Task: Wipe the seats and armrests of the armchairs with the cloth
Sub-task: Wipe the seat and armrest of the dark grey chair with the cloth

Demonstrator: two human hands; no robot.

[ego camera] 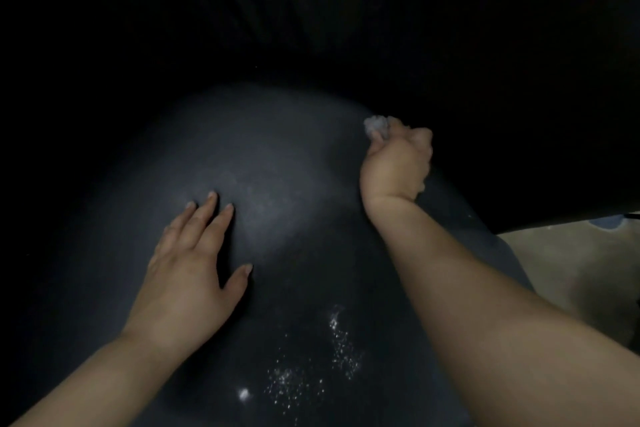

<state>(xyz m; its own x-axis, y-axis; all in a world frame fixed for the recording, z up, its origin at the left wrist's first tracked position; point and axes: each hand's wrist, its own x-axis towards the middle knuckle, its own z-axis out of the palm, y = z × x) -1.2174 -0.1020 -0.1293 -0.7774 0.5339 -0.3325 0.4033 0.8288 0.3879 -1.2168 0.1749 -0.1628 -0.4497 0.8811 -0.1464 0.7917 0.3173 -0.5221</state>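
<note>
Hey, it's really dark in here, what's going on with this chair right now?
A person is leaning over a dark seat cushion. Their left hand rests flat on it with fingers spread, while the right hand grips a small bunched pale cloth at the far right of the seat. White specks lie scattered on the near part of the cushion, so that area does not look wiped yet.
</note>
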